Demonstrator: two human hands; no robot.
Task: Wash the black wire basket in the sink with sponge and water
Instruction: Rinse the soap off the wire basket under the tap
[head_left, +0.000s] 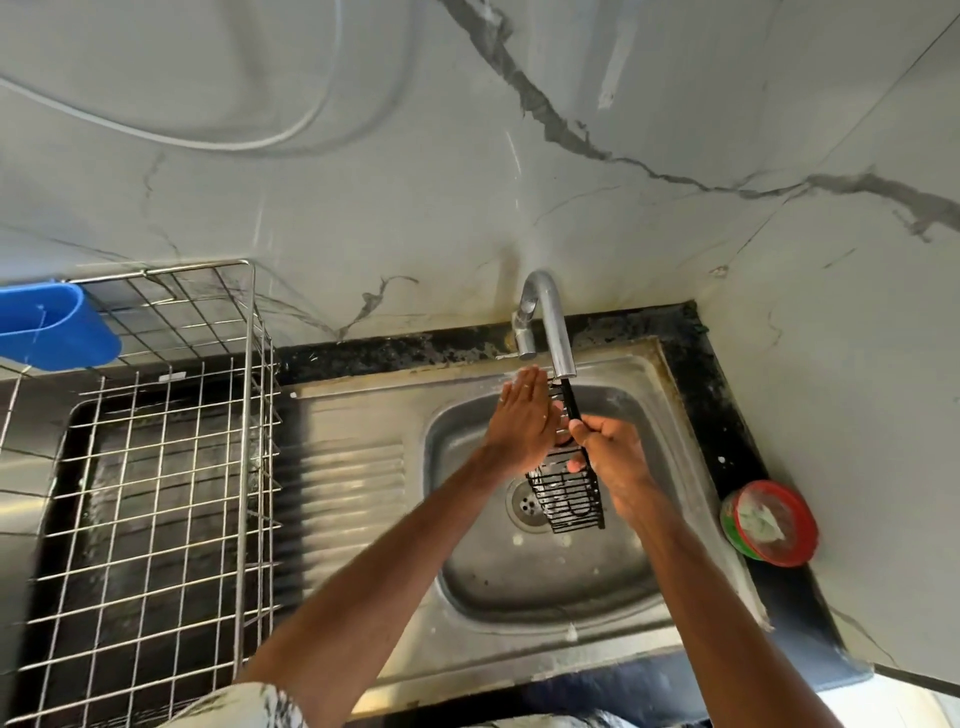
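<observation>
The black wire basket (569, 501) hangs on end over the steel sink (524, 582), its upper end right under the tap spout (556, 332). My right hand (615, 457) grips the basket's right edge, fingers curled round the black frame. My left hand (522, 421) lies flat against the basket's left face with its fingers straight, pointing up toward the spout. No sponge is visible. Soap flecks dot the basin around the drain (527, 504).
A large steel wire dish rack (156, 467) stands on the left of the drainboard, with a blue plastic holder (52, 327) hung on its back. A round red and green tub (769, 522) sits on the black counter right of the sink. Marble wall behind.
</observation>
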